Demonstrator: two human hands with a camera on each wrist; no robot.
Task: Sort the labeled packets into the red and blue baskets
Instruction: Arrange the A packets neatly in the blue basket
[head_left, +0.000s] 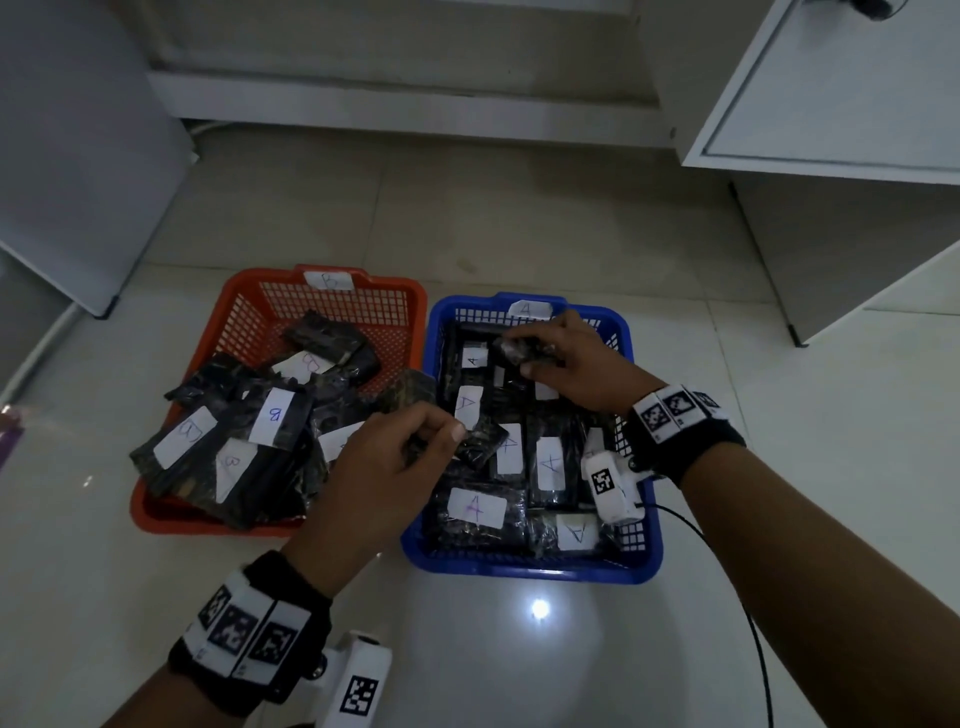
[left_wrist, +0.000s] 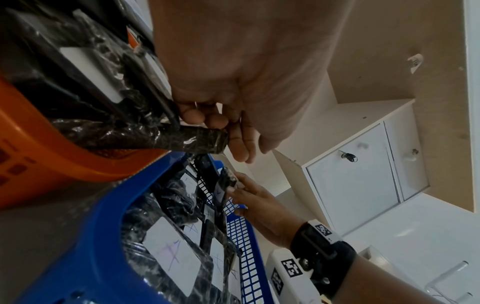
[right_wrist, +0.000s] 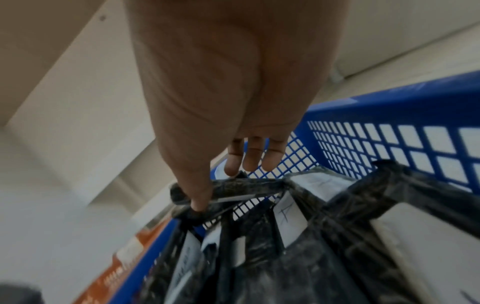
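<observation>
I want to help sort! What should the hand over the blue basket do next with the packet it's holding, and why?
Probably let it drop. The right hand pinches a dark crinkly plastic packet above the blue plastic mesh basket tagged A, where A-labelled packets lie; its own label isn't visible.

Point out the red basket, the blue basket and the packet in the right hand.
red basket (head_left: 167, 515): head view, on its near left rim corner.
blue basket (head_left: 524, 570): head view, on its near rim.
packet in the right hand (head_left: 514, 349): head view, on the dark wrapper showing left of the fingers.
</observation>
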